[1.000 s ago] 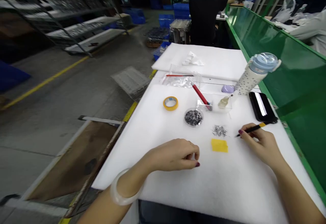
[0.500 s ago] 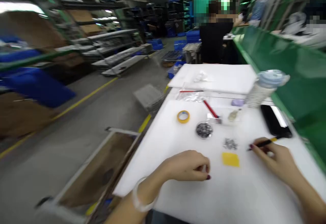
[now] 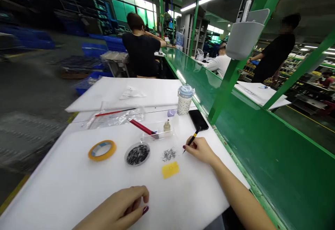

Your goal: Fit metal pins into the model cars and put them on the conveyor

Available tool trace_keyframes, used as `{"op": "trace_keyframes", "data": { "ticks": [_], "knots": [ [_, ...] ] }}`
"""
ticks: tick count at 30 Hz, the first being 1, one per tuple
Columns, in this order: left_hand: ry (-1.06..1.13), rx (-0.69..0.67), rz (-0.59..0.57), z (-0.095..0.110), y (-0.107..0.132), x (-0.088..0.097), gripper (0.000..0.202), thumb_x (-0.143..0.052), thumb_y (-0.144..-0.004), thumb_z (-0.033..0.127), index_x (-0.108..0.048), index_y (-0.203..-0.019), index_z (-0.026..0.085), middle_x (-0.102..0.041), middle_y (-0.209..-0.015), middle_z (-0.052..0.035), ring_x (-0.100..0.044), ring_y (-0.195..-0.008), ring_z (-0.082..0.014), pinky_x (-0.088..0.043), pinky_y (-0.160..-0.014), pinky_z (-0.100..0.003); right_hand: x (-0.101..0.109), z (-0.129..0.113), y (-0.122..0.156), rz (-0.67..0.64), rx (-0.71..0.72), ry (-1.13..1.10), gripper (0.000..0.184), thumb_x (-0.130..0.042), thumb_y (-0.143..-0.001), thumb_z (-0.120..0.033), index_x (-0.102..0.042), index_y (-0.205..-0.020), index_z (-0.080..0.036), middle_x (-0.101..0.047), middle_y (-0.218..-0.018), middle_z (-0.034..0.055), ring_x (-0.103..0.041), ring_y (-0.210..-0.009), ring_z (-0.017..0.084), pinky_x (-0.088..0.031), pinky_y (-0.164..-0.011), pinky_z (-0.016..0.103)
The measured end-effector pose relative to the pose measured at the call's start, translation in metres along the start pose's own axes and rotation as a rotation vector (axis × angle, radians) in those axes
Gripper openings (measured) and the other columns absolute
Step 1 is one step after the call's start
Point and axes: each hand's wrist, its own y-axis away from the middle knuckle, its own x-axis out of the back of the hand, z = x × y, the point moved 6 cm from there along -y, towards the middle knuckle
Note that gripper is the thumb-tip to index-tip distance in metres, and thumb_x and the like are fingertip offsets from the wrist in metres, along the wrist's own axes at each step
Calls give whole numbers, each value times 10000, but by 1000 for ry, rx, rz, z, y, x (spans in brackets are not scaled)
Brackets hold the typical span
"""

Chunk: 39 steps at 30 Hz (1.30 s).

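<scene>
My right hand is closed round a thin black pen-like tool with a yellow band, its fine tip pointing down near the white tabletop. Just left of that tip lies a loose pile of short dark slivers. A small yellow sheet lies below the pile. My left hand rests at the near side, fingers loosely curled and thumb apart, with nothing visible in it. Ahead of it stands a round clear dish of black slivers, with a roll of yellow tape farther left.
A red-handled tool lies beside a clear tray holding a small bottle. Behind are a lidded cup, a phone and plastic bags. A green post and partition border the right side. Other people are farther off.
The view has swung to the right, bringing the green post and more of the partition in. My right hand still holds the tool near the slivers; my left hand remains loosely curled.
</scene>
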Motion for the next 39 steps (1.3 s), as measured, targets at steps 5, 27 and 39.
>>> {"op": "trace_keyframes", "data": {
  "ticks": [5,27,39],
  "knots": [
    [31,10,36,17,11,11,332,-443,-940,503,-627,-970,228,-586,-863,-22,-487,-778,-203,-357,-686,-299,-2,3,-1,15,34,-25,236,-624,-892,-347,-550,-720,-204,-507,-617,-35,-414,-553,116,-325,-554,254],
    [66,-41,76,23,16,16,227,-472,-929,392,-618,-964,221,-582,-832,1,-492,-746,-182,-364,-656,-289,1,7,-1,16,34,-18,297,-613,-912,-466,-667,-818,-190,-510,-609,-24,-440,-563,139,-347,-561,275],
    [143,-272,106,53,27,24,258,-581,-826,281,-678,-1060,231,-718,-1045,-39,-646,-933,-203,-497,-873,-323,1,10,-1,30,52,36,360,-579,-932,-497,-659,-767,-188,-563,-633,5,-434,-554,142,-355,-537,284]
  ]
}}
